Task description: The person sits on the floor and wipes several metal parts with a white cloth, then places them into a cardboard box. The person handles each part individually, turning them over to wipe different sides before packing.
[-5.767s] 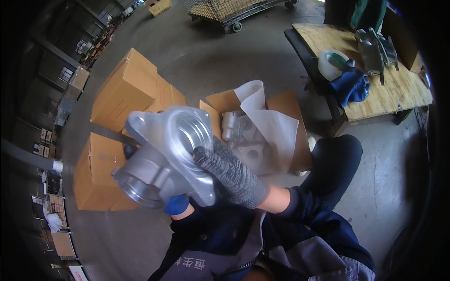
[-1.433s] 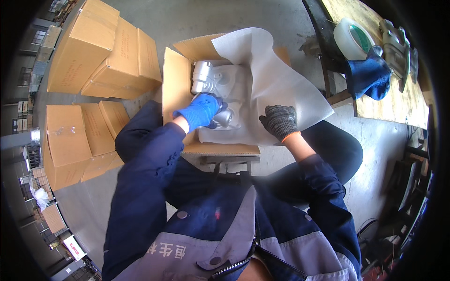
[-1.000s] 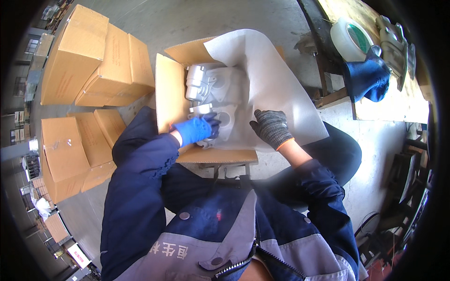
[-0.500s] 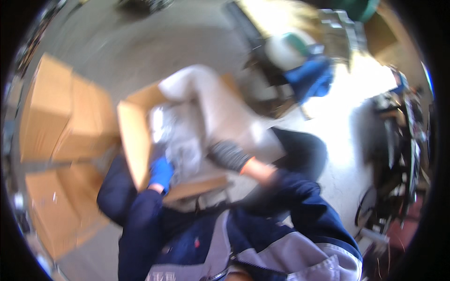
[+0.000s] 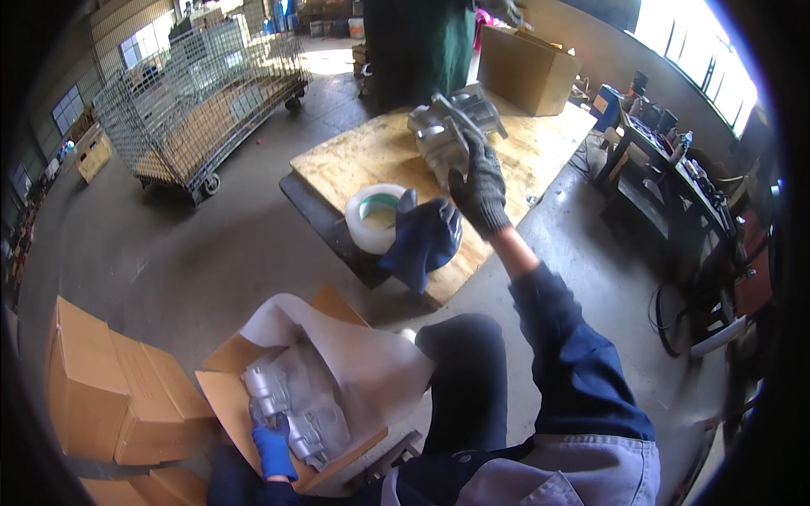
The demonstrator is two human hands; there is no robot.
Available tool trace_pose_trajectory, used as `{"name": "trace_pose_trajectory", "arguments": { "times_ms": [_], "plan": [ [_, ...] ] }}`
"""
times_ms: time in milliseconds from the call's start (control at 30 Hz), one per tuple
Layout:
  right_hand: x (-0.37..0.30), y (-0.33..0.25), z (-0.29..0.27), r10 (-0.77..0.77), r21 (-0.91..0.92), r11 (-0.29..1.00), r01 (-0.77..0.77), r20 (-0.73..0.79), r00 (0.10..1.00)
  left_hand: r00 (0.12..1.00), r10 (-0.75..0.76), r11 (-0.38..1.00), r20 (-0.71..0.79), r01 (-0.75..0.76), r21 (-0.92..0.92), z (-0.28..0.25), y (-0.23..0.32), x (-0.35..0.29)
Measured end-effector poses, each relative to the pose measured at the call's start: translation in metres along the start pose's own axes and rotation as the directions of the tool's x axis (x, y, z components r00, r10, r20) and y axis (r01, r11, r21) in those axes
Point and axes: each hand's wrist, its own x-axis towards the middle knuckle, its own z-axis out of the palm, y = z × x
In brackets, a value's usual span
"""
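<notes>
My left hand (image 5: 273,447), in a blue glove with dark fingers, is down inside an open cardboard box (image 5: 224,409). Its fingers and thumb close on the near edge of a silver metal casting (image 5: 270,388). Another casting (image 5: 310,440) lies beside it, on translucent wrapping. A white foam sheet (image 5: 359,346) drapes over the box's far right side. My right hand (image 5: 483,190), gloved in dark grey knit, reaches to a plywood tabletop (image 5: 540,156). Its fingers and thumb close around a silver casting (image 5: 445,150) in a cluster there; some fingertips are hidden.
On the plywood, a tape roll (image 5: 371,221) sits beside a blue glove (image 5: 426,240), with a cardboard box (image 5: 527,72) farther back. Closed cartons (image 5: 126,388) stand at left. A wire cage trolley (image 5: 202,110) is beyond. A person in green (image 5: 418,51) stands behind the table.
My right hand has left the box and stretched up and forward to the castings on the plywood. My left hand stays in the box. The view has tilted up toward the table.
</notes>
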Motion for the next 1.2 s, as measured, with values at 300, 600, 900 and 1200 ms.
{"name": "trace_pose_trajectory", "arguments": {
  "times_ms": [300,600,900,1200],
  "plan": [
    [0.056,0.065,0.060,0.355,0.201,0.890,-0.410,0.259,0.898,0.947,0.287,0.905,-0.147,-0.318,-0.283,-0.014,0.085,-0.001],
    [0.016,-0.048,-0.033,0.097,0.629,0.749,-0.208,0.207,0.974,0.398,0.853,0.477,-0.339,-0.858,0.192,-0.027,0.281,-0.004],
    [-0.066,-0.193,-0.101,-0.415,0.644,0.439,-0.627,0.764,0.494,0.049,0.987,0.128,-0.155,-0.820,0.558,-0.087,0.300,-0.033],
    [-0.075,-0.220,-0.064,-0.529,0.671,0.371,-0.642,0.721,0.448,0.927,0.148,0.428,-0.345,-0.374,-0.823,-0.114,0.222,-0.112]
  ]
}}
